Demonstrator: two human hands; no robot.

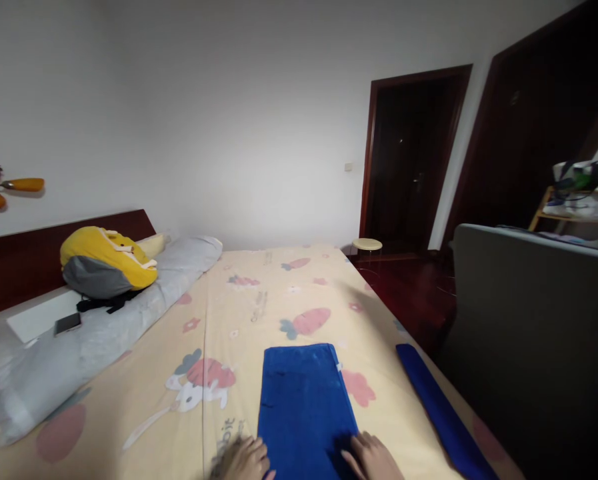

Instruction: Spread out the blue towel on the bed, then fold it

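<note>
A folded blue towel (pixel 303 407) lies flat on the bed (pixel 259 313), its long side running away from the person. The left hand (pixel 243 460) rests at the towel's near left corner, fingers curled loosely down against the edge; whether it pinches the cloth cannot be told. The right hand (pixel 373 457) lies on the towel's near right corner, fingers spread flat and pressing on it, gripping nothing. A second blue towel, rolled (pixel 443 413), lies to the right of the flat towel, apart from it, along the bed's edge. Far left of the towel, a yellow plush (pixel 106 260) sits on a grey pillow (pixel 103 327), with a phone (pixel 67 324) beside it.
</note>
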